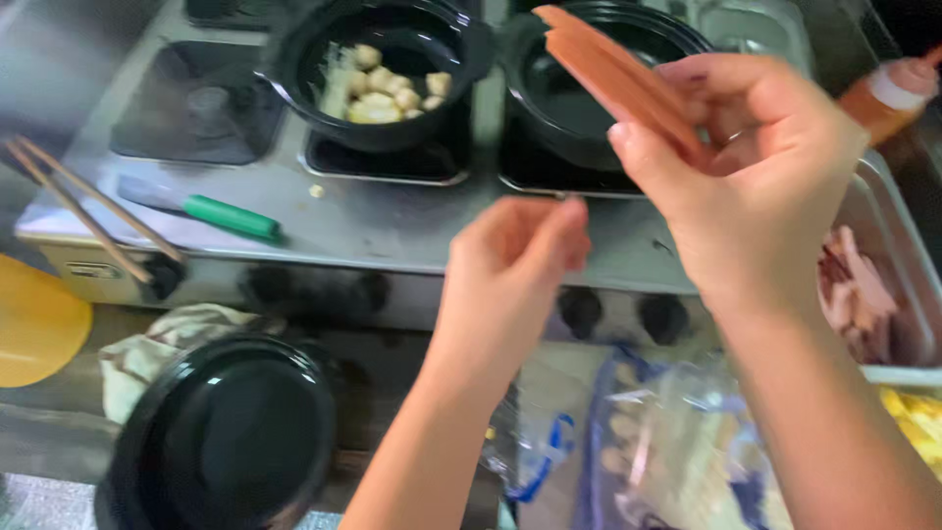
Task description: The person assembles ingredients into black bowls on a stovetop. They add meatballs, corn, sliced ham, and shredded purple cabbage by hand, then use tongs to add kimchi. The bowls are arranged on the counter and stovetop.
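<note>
My right hand (756, 167) holds a few long pinkish-orange sausage strips (613, 74) above an empty black clay pot (579, 83) on the stove. My left hand (510, 275) hovers lower at centre, fingers pinched together, nothing visible in them. A second black pot (471, 44) to the left holds pale round pieces and light strips of food (378, 83).
A steel stove (392, 221) carries a green-handled knife (211, 211) and wooden chopsticks (83, 211). A steel tray with sliced meat (863, 294) sits right, an orange sauce bottle (893, 93) beyond it. Below lie a black bowl (226, 432), a cloth, plastic food bags (667, 451), a yellow plate (34, 324).
</note>
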Tool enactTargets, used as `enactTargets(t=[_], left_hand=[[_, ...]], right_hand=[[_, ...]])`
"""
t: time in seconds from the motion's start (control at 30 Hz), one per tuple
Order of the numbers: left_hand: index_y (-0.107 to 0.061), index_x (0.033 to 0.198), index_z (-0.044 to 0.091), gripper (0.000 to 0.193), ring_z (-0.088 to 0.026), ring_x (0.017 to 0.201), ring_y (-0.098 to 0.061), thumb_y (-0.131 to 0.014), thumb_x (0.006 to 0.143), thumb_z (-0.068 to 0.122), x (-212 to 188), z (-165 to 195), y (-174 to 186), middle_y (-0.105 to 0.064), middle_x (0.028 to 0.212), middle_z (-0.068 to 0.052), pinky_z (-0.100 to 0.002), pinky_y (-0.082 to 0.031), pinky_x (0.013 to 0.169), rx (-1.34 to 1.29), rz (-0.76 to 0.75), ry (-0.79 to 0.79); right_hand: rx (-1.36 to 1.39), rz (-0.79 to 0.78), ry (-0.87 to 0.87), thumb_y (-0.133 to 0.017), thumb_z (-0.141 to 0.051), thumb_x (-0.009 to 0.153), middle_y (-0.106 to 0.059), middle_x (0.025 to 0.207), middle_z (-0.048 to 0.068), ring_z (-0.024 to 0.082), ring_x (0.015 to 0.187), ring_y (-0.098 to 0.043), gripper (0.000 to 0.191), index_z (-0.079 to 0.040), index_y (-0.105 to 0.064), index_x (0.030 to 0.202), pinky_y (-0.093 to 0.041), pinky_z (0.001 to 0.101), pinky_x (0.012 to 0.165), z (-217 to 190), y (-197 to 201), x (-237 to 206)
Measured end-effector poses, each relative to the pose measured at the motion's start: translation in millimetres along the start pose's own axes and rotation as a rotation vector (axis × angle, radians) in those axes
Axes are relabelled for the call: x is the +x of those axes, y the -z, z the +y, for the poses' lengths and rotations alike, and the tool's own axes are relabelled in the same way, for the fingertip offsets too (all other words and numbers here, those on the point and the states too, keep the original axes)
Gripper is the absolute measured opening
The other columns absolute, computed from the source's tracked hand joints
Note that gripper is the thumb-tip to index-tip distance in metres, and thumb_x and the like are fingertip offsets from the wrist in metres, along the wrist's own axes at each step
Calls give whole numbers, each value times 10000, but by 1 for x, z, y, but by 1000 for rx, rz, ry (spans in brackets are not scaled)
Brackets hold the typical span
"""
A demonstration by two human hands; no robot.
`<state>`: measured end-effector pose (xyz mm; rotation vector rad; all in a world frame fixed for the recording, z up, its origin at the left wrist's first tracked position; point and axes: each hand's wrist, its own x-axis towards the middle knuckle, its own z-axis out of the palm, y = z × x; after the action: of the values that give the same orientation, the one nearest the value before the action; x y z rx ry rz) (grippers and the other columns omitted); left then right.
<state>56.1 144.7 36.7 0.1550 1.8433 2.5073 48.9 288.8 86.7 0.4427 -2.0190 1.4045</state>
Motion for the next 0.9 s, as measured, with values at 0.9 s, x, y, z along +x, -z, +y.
enactTargets(t=[0.9], left_hand=[[-752, 983, -37, 184, -107, 656, -668, -770, 888, 119, 210, 62, 205, -710, 788, -59, -241, -556, 598, -276, 206, -82]], right_hand=[[561, -248, -517, -623, -119, 1049, -711, 1091, 122, 174, 947, -732, 255, 37, -621, 1250, -664, 376, 869, 52, -238, 117]])
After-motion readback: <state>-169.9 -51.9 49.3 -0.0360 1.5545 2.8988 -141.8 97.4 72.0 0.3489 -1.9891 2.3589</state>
